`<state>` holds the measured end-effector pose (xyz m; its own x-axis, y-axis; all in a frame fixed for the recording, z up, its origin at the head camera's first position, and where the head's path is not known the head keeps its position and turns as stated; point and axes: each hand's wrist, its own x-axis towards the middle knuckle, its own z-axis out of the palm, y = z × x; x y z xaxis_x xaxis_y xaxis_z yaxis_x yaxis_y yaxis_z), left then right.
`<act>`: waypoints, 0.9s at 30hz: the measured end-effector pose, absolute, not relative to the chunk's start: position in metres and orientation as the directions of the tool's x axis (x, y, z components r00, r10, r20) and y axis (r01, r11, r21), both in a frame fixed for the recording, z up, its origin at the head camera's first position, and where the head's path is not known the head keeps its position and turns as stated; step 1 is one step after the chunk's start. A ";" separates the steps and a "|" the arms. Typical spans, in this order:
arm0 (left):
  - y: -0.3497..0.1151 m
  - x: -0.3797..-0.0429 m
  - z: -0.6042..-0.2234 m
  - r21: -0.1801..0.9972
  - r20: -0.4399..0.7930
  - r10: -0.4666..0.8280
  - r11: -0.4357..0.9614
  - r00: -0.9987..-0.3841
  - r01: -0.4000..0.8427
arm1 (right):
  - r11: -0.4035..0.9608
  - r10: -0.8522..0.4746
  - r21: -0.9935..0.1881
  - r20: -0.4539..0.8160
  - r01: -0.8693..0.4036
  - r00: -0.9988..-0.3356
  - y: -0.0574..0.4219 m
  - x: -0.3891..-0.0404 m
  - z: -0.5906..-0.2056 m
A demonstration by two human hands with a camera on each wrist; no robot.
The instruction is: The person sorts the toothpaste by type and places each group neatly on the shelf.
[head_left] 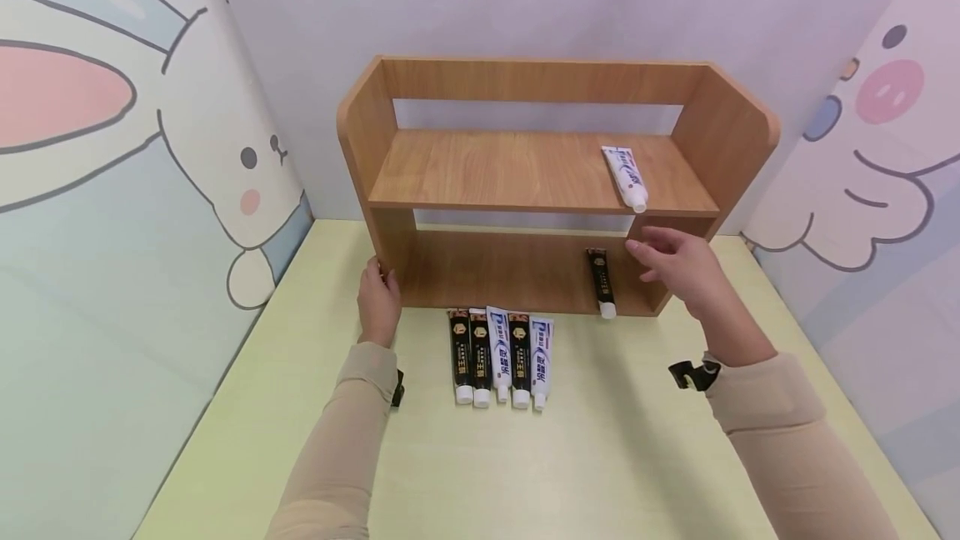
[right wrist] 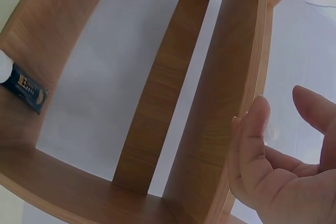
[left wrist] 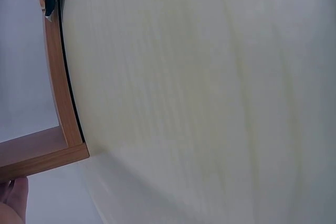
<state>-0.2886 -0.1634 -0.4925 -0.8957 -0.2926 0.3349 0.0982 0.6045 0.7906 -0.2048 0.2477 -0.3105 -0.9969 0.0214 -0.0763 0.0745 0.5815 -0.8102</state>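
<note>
My left hand grips the front edge of the wooden shelf unit at its lower left side panel; in the left wrist view, fingers show against that panel. Empty, with thumb and fingers apart, my right hand hovers in front of the unit's lower right end. Left of it, a black toothpaste tube lies on the bottom board, its white cap over the front edge. Above, a white toothpaste tube lies on the upper board, cap forward and slightly past the edge.
On the pale yellow table, several toothpaste tubes lie side by side before the unit, caps toward me: black ones and white ones. Walls with cartoon animals stand to the left and right, and a plain wall behind.
</note>
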 end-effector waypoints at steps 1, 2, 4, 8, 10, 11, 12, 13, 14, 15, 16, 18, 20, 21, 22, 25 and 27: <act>-0.163 -0.289 -0.492 0.792 0.334 -0.293 0.603 -0.896 0.098 | 0.580 0.017 -0.812 -0.077 0.073 -0.997 0.247 -0.204 -0.312; -0.163 -0.288 -0.492 0.792 0.333 -0.294 0.602 -0.896 0.097 | 0.574 0.011 -0.816 -0.078 0.070 -0.997 0.246 -0.204 -0.314; -0.163 -0.288 -0.492 0.794 0.331 -0.296 0.600 -0.896 0.095 | 0.567 0.002 -0.821 -0.082 0.068 -0.997 0.243 -0.203 -0.317; -0.163 -0.287 -0.492 0.796 0.328 -0.298 0.598 -0.896 0.093 | 0.567 -0.005 -0.820 -0.093 0.074 -0.996 0.238 -0.201 -0.323; -0.163 -0.287 -0.492 0.796 0.328 -0.299 0.598 -0.896 0.091 | 0.571 -0.006 -0.817 -0.104 0.083 -0.995 0.236 -0.199 -0.325; -0.163 -0.287 -0.492 0.796 0.328 -0.300 0.599 -0.896 0.091 | 0.567 -0.006 -0.819 -0.110 0.087 -0.994 0.234 -0.199 -0.327; -0.163 -0.287 -0.492 0.797 0.324 -0.300 0.598 -0.897 0.088 | 0.567 -0.007 -0.818 -0.117 0.093 -0.993 0.234 -0.199 -0.328; -0.163 -0.287 -0.492 0.797 0.325 -0.300 0.597 -0.897 0.089 | 0.566 -0.009 -0.819 -0.122 0.095 -0.992 0.233 -0.199 -0.330; -0.163 -0.287 -0.492 0.798 0.323 -0.300 0.596 -0.898 0.088 | 0.563 -0.011 -0.820 -0.129 0.100 -0.992 0.232 -0.199 -0.332; -0.163 -0.287 -0.493 0.799 0.322 -0.300 0.595 -0.898 0.088 | 0.561 -0.015 -0.822 -0.131 0.100 -0.991 0.231 -0.198 -0.333; -0.163 -0.287 -0.493 0.800 0.321 -0.300 0.594 -0.898 0.087 | 0.558 -0.017 -0.823 -0.136 0.104 -0.991 0.230 -0.198 -0.335; -0.163 -0.287 -0.493 0.800 0.321 -0.298 0.593 -0.899 0.089 | 0.555 -0.021 -0.825 -0.147 0.111 -0.989 0.228 -0.197 -0.339; -0.163 -0.286 -0.493 0.801 0.320 -0.299 0.592 -0.899 0.089 | 0.545 -0.025 -0.830 -0.159 0.119 -0.987 0.225 -0.197 -0.342; -0.163 -0.287 -0.493 0.802 0.320 -0.299 0.591 -0.899 0.088 | 0.542 -0.027 -0.831 -0.162 0.122 -0.986 0.224 -0.196 -0.344; -0.163 -0.287 -0.492 0.803 0.316 -0.298 0.589 -0.900 0.087 | 0.540 -0.029 -0.832 -0.169 0.127 -0.985 0.223 -0.196 -0.346; -0.164 -0.287 -0.492 0.806 0.310 -0.296 0.586 -0.904 0.085 | 0.544 -0.039 -0.831 -0.167 0.119 -0.985 0.220 -0.194 -0.353; -0.164 -0.287 -0.492 0.806 0.310 -0.294 0.586 -0.904 0.085 | 0.553 -0.044 -0.826 -0.162 0.111 -0.986 0.218 -0.194 -0.358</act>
